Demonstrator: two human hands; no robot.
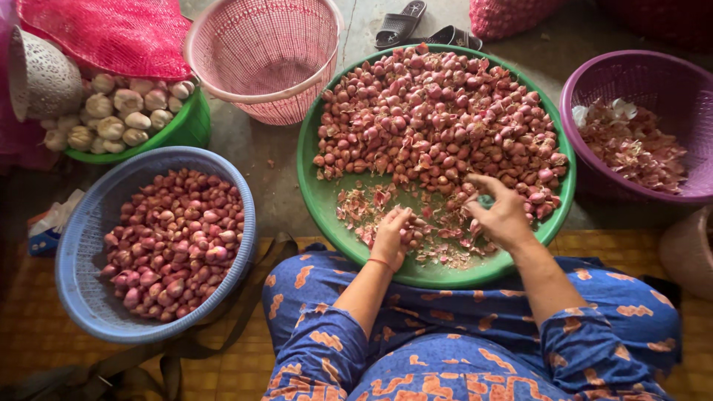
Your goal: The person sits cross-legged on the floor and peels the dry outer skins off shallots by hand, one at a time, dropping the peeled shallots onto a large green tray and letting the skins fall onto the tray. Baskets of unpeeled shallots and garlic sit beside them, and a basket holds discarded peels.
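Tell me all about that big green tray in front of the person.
The green tray is round, shallow and looks plastic, lying flat on the floor against the person's knees. A heap of small reddish shallots fills its far half; loose skins litter the near part. The left hand and right hand work inside it.

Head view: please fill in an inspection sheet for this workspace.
Surface: woven yellow mat under the person; bare concrete floor beyond.
Job's things: green tray heaped with small red shallots, loose skins at its near edge; blue basket holds shallots.
Clutter: purple basket with skins; empty pink basket; green bowl of garlic bulbs; red mesh sack; sandals.
Grippers: left hand curled over shallots in the tray; right hand reaching into the heap, fingers spread.
Cables: nothing seen; a dark strap lies on the mat.
Surroundings: no other people seen.
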